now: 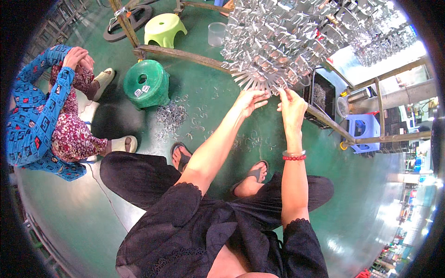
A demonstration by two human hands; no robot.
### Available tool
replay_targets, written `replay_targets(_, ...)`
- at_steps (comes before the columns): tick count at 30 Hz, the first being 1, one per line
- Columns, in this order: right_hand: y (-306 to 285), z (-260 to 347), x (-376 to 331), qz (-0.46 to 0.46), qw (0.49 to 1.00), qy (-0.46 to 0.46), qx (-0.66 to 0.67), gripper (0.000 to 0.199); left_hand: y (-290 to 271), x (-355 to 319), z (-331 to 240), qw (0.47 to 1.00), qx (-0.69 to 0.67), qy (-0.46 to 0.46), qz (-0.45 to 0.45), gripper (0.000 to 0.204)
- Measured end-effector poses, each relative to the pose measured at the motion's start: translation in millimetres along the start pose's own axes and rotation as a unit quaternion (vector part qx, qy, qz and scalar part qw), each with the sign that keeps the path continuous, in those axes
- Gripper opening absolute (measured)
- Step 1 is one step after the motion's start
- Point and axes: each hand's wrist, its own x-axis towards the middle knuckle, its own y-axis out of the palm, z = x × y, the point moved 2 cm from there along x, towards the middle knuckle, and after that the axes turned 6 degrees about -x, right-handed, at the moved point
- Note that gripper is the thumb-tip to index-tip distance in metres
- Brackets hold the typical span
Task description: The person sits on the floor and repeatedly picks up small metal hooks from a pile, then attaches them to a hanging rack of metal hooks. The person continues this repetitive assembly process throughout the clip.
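Left hand (249,101): fingers spread loose, touching the hanging metal clips (278,41).
Right hand (292,104): pinching one clip on the rack's lower edge.
Floor (194,111): loose clips scattered near a green stool (147,83).

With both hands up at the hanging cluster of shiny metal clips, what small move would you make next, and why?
Probably ease the right hand a little further in to pinch one clip at the lower edge of the cluster of shiny metal clips on the rack. Both it and the left hand are at that fringe, and whether either grip has closed on a piece is unclear.
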Motion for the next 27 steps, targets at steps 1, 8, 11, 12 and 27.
replay_targets(1, -2, 3, 1, 0.004, 1.000, -0.002, 0.003, 0.027, 1, -1, 0, 1.000, 0.001, -0.003, 0.005, 0.023)
replay_targets(8, -2, 6, -7, 0.004, 0.999, 0.019, 0.039, 0.023, -2, -6, -1, 1.000, 0.022, -0.006, -0.009, 0.021)
replay_targets(11, -5, 8, -21, 0.026, 0.996, 0.038, 0.079, 0.026, 0, -11, -3, 1.000, 0.024, -0.007, -0.001, 0.035)
replay_targets(12, -2, 9, -28, 0.041, 0.991, 0.047, 0.121, 0.029, 2, -13, -1, 1.000, 0.019, 0.001, 0.003, 0.040)
replay_targets(27, 57, 35, -16, 0.069, 0.996, 0.021, 0.052, 0.021, -11, -26, 8, 0.997, 0.058, -0.059, 0.001, 0.022)
